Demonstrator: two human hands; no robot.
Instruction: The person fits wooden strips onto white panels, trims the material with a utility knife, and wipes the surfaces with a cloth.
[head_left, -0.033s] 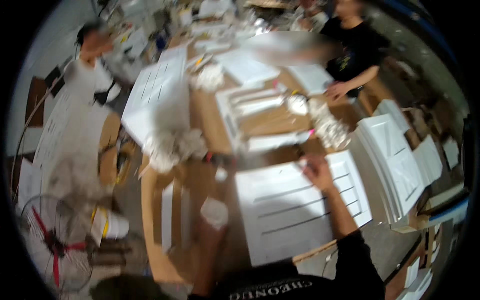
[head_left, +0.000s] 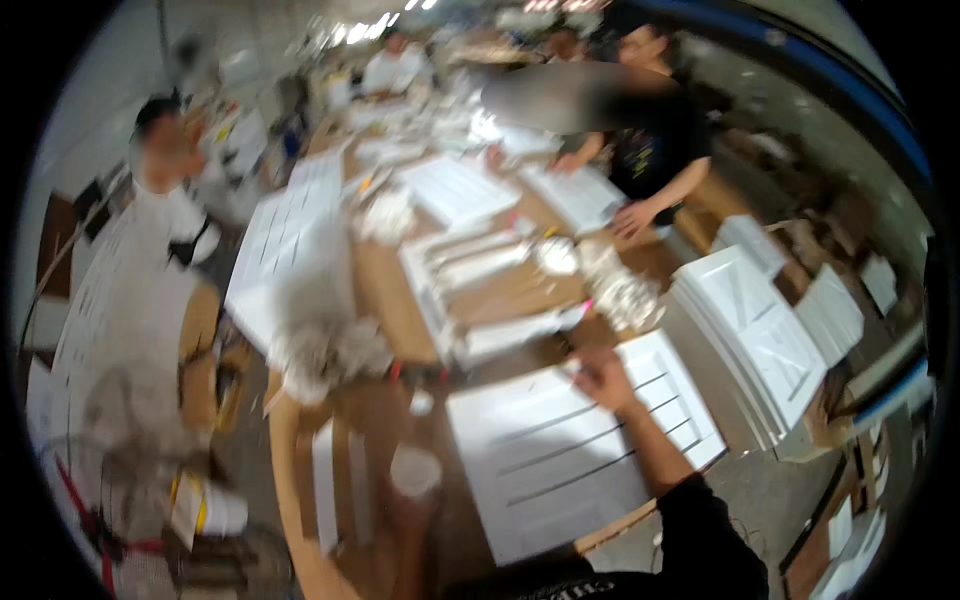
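My left hand (head_left: 410, 512) is closed round a small white round cup (head_left: 415, 470), held low over the near part of the table. My right hand (head_left: 603, 380) is over the far edge of a white panel (head_left: 565, 450) with several dark slots across it. Its fingers are curled. A dark shape (head_left: 572, 345) shows just past the fingertips, too blurred to name. The panel lies tilted on the table, in front of me and to the right.
A brown table (head_left: 385, 290) holds a white frame (head_left: 425, 300), crumpled white cloths (head_left: 325, 355) and a narrow white strip (head_left: 325, 485) at left. White panels (head_left: 765, 330) are stacked at right. Co-workers stand at the far right (head_left: 655, 140) and left (head_left: 170, 215). A fan stands lower left.
My view has tilted up, so the table and panel sit lower and farther left in the picture. Both hands keep about the same place relative to the panel and table.
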